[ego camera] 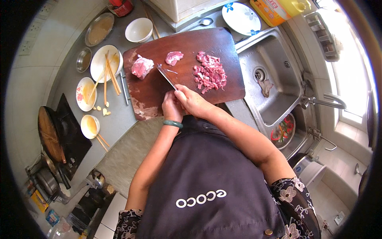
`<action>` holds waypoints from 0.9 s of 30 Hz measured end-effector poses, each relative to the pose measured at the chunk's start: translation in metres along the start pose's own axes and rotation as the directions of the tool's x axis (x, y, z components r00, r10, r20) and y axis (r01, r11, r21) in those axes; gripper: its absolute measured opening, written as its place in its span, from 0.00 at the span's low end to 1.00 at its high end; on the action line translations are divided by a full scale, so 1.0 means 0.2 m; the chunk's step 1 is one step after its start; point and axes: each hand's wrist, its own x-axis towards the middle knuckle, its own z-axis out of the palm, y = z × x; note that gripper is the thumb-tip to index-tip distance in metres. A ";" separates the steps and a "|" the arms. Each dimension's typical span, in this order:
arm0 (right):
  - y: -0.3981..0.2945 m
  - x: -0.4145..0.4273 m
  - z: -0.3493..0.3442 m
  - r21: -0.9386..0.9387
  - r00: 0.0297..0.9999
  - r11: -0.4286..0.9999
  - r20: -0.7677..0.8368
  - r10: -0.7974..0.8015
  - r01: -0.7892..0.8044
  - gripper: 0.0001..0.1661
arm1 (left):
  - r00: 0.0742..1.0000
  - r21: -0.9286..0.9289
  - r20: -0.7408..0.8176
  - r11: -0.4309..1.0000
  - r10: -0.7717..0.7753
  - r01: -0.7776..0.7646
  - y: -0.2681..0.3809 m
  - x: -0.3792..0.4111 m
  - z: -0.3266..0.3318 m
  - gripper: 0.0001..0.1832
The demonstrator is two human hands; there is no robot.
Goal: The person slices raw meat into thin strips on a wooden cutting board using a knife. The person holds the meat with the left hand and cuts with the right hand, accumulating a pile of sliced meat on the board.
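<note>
A knife (166, 76) is in my right hand (192, 101), its blade pointing up and left above a dark wooden cutting board (179, 38). Close against the right hand, near the board's front edge, is my left hand (172, 107), with a green bangle on its wrist; its fingers are partly hidden, so whether it holds anything does not show. Left of the blade tip lies a large chunk of raw meat (142, 67). A smaller meat piece (174, 58) rests beyond the blade. Cut meat pieces (210, 73) are heaped on the board's right part.
To the right is a steel sink (276, 86) with a scrap near its drain and a basket of peppers (283, 131). Bowls with chopsticks (101, 64) and garlic cloves (104, 111) sit left of the board. Behind it are a white bowl (139, 30), a spoon and a plate (241, 18).
</note>
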 end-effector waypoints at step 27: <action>-0.06 -0.06 -0.05 -0.052 0.987 0.990 0.094 0.132 -0.128 0.27 | 0.974 0.437 0.107 0.871 0.198 -0.225 0.05 0.00 -0.04 0.09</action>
